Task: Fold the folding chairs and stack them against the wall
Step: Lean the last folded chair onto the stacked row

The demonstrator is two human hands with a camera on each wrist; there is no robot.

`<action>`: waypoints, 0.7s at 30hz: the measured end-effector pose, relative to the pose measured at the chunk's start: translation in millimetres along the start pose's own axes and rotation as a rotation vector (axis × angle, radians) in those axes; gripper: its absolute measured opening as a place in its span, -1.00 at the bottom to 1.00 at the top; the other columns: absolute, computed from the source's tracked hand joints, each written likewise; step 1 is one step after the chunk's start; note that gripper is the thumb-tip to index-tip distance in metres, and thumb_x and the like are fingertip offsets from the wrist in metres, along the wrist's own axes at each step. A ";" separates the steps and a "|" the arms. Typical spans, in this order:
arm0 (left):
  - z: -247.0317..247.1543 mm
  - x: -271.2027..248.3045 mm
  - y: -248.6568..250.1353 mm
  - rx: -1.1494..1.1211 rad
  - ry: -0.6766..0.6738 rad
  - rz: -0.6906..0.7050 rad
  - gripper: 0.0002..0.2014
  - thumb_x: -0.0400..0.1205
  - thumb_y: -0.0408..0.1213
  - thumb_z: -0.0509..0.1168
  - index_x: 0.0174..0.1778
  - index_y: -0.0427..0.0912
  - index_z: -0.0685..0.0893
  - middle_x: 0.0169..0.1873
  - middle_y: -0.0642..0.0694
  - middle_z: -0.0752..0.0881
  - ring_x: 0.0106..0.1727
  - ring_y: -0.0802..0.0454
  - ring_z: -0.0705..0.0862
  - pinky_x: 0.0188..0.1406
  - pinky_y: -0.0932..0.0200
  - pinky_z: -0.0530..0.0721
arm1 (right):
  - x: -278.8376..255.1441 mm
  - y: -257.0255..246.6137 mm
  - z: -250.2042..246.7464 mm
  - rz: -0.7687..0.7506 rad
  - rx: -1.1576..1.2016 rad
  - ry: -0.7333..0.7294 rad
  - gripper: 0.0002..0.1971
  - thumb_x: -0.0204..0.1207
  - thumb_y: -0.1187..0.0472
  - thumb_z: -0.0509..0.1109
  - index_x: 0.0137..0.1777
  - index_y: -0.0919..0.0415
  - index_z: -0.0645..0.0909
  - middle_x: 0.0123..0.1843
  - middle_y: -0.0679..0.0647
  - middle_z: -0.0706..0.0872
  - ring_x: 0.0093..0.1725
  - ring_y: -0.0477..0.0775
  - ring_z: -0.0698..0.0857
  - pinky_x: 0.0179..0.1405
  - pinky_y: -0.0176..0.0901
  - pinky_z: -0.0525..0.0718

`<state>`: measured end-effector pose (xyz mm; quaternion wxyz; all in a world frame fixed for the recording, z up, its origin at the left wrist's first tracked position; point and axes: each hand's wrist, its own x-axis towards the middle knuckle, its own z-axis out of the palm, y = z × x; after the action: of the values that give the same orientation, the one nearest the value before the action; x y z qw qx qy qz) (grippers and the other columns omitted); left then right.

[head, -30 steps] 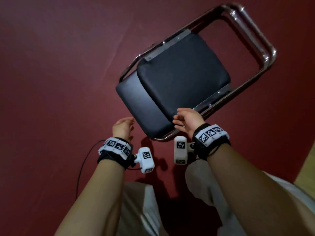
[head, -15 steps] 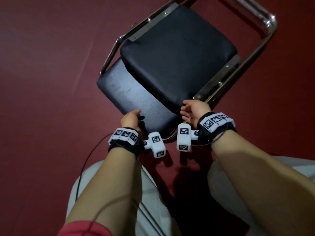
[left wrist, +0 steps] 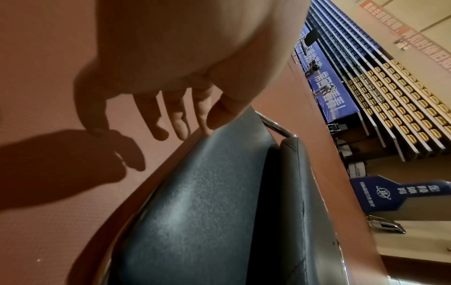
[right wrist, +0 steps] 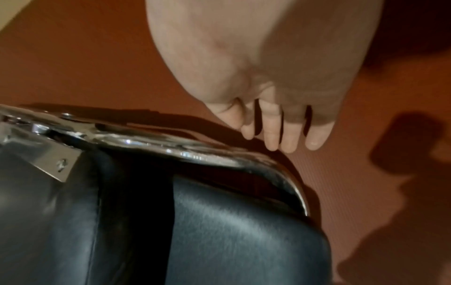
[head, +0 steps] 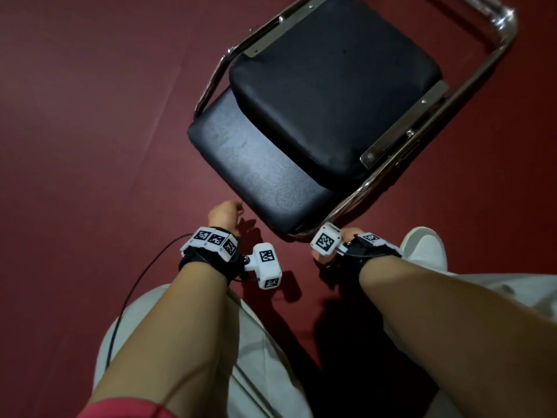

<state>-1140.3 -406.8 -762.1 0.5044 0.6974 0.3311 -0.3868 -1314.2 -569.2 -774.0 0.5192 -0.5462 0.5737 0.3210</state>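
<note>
Lying folded, chair (head: 316,122) running diagonally, backrest nearest

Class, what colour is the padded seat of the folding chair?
Black. The padded seat of the folding chair shows best in the head view.

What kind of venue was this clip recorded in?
Most likely an indoor sports arena or gymnasium. The left wrist view shows tiered stands with rows of yellow seats, a blue banner below them, and a dark red sports-type floor under the folding chair.
</note>
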 end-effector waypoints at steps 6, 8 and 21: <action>-28.3 -7.1 -0.6 -0.039 0.006 -0.022 -0.72 0.70 -0.35 0.21 0.29 -0.19 0.68 0.10 -0.09 0.69 0.03 -0.04 0.59 -0.50 0.09 0.61 | 61.8 -11.7 43.0 0.163 0.272 -0.218 -0.66 0.10 -0.18 0.48 -0.29 0.04 0.58 -0.33 -0.03 0.65 -0.47 -0.02 0.66 -0.23 -0.20 0.64; -41.4 -5.0 0.4 -0.030 0.030 0.001 -0.76 0.70 -0.32 0.23 0.24 -0.18 0.68 0.07 -0.09 0.70 -0.09 0.01 0.61 -0.28 0.09 0.50 | 13.2 -32.0 53.9 0.070 0.593 -0.195 -0.90 0.45 0.33 0.24 -0.29 0.23 0.47 -0.47 0.14 0.59 -0.64 0.05 0.59 -0.56 -0.31 0.57; -74.3 -21.4 -6.2 -0.131 0.034 0.068 -0.84 0.68 -0.28 0.28 0.16 -0.13 0.66 -0.07 -0.07 0.73 -0.21 0.02 0.67 -0.13 0.09 0.58 | 32.7 -30.2 72.3 -0.022 0.772 -0.040 -0.71 0.76 0.20 -0.16 -0.20 0.07 0.25 -0.11 0.01 0.38 -0.17 0.01 0.53 -0.11 -0.09 0.65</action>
<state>-1140.5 -335.4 -731.9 0.5559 0.6802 0.3403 -0.3353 -1263.0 -517.0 -817.4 0.7011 -0.3103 0.6362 0.0866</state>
